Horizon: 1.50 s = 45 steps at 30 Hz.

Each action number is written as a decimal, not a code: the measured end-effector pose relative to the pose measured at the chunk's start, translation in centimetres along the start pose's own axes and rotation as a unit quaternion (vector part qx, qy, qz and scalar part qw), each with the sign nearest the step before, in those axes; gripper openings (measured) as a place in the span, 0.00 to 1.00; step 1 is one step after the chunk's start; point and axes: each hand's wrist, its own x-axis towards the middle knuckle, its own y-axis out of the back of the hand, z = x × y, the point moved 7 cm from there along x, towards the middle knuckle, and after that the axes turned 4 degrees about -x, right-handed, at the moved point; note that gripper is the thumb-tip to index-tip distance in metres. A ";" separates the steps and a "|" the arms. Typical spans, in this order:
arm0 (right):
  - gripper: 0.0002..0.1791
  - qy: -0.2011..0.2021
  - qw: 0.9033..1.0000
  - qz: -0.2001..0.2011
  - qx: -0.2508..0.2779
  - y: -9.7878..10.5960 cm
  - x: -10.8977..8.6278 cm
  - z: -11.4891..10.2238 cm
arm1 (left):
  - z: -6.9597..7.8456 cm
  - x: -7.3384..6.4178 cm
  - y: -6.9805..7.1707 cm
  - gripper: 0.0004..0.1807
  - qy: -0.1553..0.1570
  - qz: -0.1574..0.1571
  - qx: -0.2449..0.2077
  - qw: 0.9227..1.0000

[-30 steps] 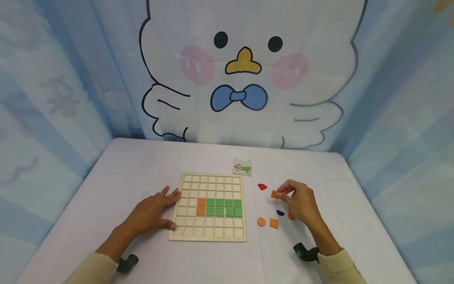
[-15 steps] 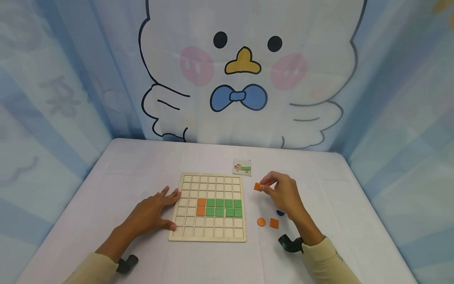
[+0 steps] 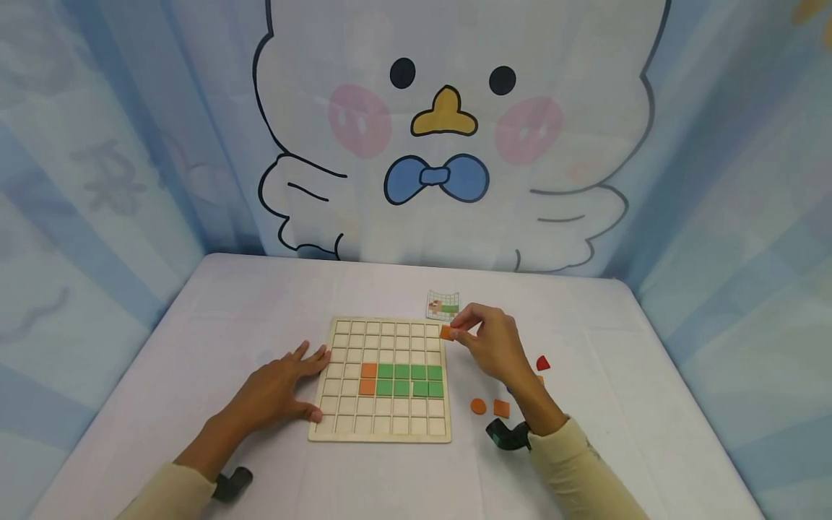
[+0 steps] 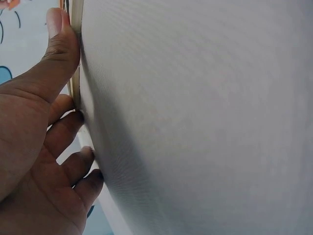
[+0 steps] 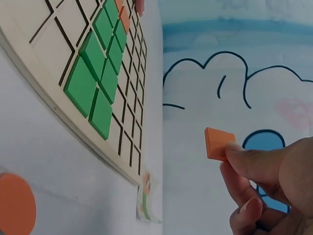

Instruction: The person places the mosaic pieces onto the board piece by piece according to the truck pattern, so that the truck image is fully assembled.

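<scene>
Leftward the right hand [image 3: 490, 343] has moved, its fingers pinching an orange square [image 3: 445, 332] beside the far right corner of the board [image 3: 380, 438]. Left hand [image 3: 279, 386], fingers spread, touches its left edge. 8 green tiles [image 3: 402, 371] and 2 orange tiles [image 3: 368, 370] are set; this square and loose pieces [image 3: 478, 406] at right seem remaining.

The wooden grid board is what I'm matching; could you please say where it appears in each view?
Head: the wooden grid board lies in the lower middle.
Left wrist: just its edge shows, at the upper left.
Right wrist: it slants across the upper left.
Shared landmark: the left hand at its edge, though just a fingertip shows in the right wrist view.
</scene>
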 end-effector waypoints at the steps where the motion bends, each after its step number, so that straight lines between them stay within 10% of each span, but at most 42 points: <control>1: 0.05 0.005 1.000 -0.001 0.003 -0.1 0.1 -0.2 | 0.0 0.0 0.0 0.64 0.000 0.000 -0.001 1.000; 45: 0.05 0.092 0.992 -0.076 0.044 -9.4 4.3 -8.7 | 0.1 0.1 0.0 0.64 0.005 -0.008 -0.015 1.000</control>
